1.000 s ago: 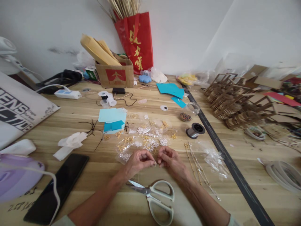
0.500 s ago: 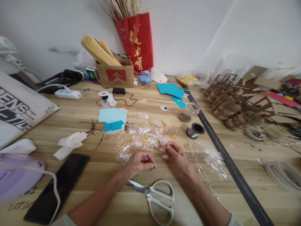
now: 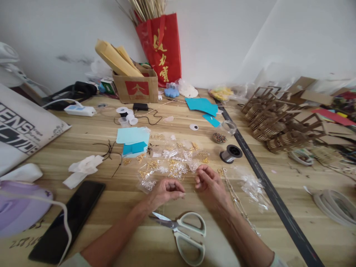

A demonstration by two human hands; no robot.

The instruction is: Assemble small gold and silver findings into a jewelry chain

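Note:
My left hand (image 3: 169, 191) is closed in a pinch above the wooden table, left of centre; whatever its fingertips hold is too small to make out. To its right, my right hand (image 3: 209, 181) is also pinched, its fingertips near the small bags, and any item in it is hidden. The hands are apart. Beyond them lie clear bags of gold and silver findings (image 3: 178, 170). Scissors (image 3: 179, 226) with pale handles rest partly open below my hands. Gold and silver chains (image 3: 236, 200) lie beside my right forearm.
A wire spool (image 3: 233, 152), a dish of beads (image 3: 219, 138) and crumpled plastic (image 3: 254, 187) are on the right. Blue cards (image 3: 132, 136) lie behind the bags. A black phone (image 3: 66, 222) is at the left, and wooden baskets (image 3: 275, 126) stand at the right.
The small gold piece at my left fingertips no longer shows. My right hand has shifted slightly to the right, its fingers drawn closer together.

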